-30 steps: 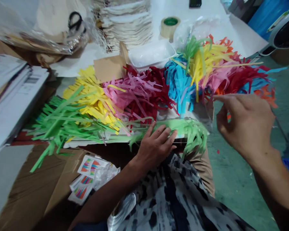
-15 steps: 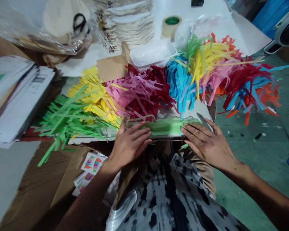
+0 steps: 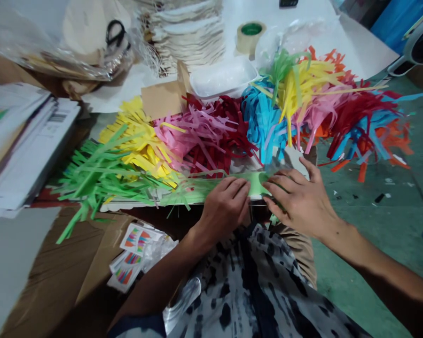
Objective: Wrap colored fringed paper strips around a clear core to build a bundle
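Note:
A strip of green fringed paper (image 3: 193, 190) lies along the near edge of a flat board at my lap. My left hand (image 3: 223, 206) rests on it with fingers stretched flat, pressing it down. My right hand (image 3: 299, 199) lies just to the right, fingers also flat on the strip's green end (image 3: 259, 182). The fingertips of both hands nearly meet. Behind the strip lie piles of cut paper fringe: green (image 3: 95, 180), yellow (image 3: 137, 138), pink (image 3: 193, 131), dark red (image 3: 229, 126) and blue (image 3: 262, 122).
A mixed heap of coloured fringe (image 3: 338, 101) hangs off the right. A white tray (image 3: 223, 77), tape roll (image 3: 250, 35), scissors (image 3: 114, 30) and stacked white pieces (image 3: 188, 33) sit behind. Paper stacks (image 3: 19, 141) lie left; printed packets (image 3: 132, 253) on cardboard below.
My left hand slid right along the green strip toward my right hand. One second ago my right hand was raised at the right; it has since come down onto the strip.

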Demonstrator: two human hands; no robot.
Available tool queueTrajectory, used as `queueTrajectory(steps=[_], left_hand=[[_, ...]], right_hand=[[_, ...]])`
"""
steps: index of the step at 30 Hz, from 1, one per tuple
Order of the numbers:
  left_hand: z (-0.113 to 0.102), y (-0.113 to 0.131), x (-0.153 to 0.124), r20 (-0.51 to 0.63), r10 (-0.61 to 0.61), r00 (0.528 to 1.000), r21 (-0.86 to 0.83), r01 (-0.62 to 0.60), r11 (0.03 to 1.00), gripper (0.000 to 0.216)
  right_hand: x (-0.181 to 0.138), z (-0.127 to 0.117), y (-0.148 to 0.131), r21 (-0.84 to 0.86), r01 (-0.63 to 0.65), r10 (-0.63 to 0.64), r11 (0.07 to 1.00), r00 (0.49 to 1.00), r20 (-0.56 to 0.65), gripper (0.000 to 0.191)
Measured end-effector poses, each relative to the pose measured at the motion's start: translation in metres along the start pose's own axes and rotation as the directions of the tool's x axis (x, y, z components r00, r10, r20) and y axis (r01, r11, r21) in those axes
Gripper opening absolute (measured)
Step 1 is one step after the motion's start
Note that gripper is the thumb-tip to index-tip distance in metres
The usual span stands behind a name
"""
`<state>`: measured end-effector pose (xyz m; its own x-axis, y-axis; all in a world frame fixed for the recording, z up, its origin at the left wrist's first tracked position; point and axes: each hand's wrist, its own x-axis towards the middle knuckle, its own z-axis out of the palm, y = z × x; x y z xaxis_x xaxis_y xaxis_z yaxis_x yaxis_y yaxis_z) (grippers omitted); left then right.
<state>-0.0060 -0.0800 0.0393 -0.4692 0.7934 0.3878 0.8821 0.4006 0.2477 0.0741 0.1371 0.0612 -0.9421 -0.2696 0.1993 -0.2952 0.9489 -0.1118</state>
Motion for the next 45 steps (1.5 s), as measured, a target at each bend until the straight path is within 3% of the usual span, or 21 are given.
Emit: queueTrajectory(steps=[3,7,18,24,29,33,38,41,45], left_hand=[[0.002,-0.007,0.003,0.026,-0.040,0.999,-0.036,0.041,0.999,0.031],[0.003,-0.014,0.003,-0.015,0.008,1.000,0.008,-0.008,1.000,0.028],[0.006,-0.016,0.003,-0.021,0.090,0.996,0.138,-0.086,0.987,0.025],[0.005,-0.019,0.006,-0.037,0.072,0.997,0.070,-0.070,0.995,0.022],[0.004,-0.014,-0.011,-0.069,0.113,0.991,0.069,-0.108,0.992,0.023],[-0.003,-0.017,-0.024,-0.082,-0.032,0.996,-0.021,0.030,0.999,0.024],[-0.012,-0.026,-0.022,-0.077,-0.220,0.972,-0.170,0.205,0.964,0.013],[-0.010,-0.027,-0.017,-0.112,-0.293,0.949,-0.142,0.277,0.950,0.018],[-0.002,-0.026,-0.011,-0.115,-0.298,0.947,0.005,0.301,0.954,0.019]], right_hand=[[0.006,0.002,-0.004,0.009,-0.010,0.010,1.000,0.999,0.043,0.027],[0.010,0.010,-0.001,-0.005,-0.010,0.011,1.000,0.999,0.047,0.031],[0.012,0.012,0.003,-0.002,0.071,-0.071,0.997,0.997,-0.018,0.031],[0.012,0.019,0.008,-0.034,0.106,-0.109,0.994,0.989,-0.096,0.030],[-0.002,0.019,0.006,0.062,0.098,-0.092,0.993,0.991,-0.095,0.034],[-0.010,0.014,0.011,0.143,-0.025,0.039,0.989,0.995,-0.092,0.022],[-0.003,0.012,0.016,0.198,-0.129,0.140,0.972,0.989,-0.041,0.028],[0.004,0.013,0.013,0.121,-0.180,0.183,0.976,0.983,-0.022,0.034],[0.012,0.014,0.011,-0.030,-0.175,0.175,0.984,0.984,0.021,0.039]])
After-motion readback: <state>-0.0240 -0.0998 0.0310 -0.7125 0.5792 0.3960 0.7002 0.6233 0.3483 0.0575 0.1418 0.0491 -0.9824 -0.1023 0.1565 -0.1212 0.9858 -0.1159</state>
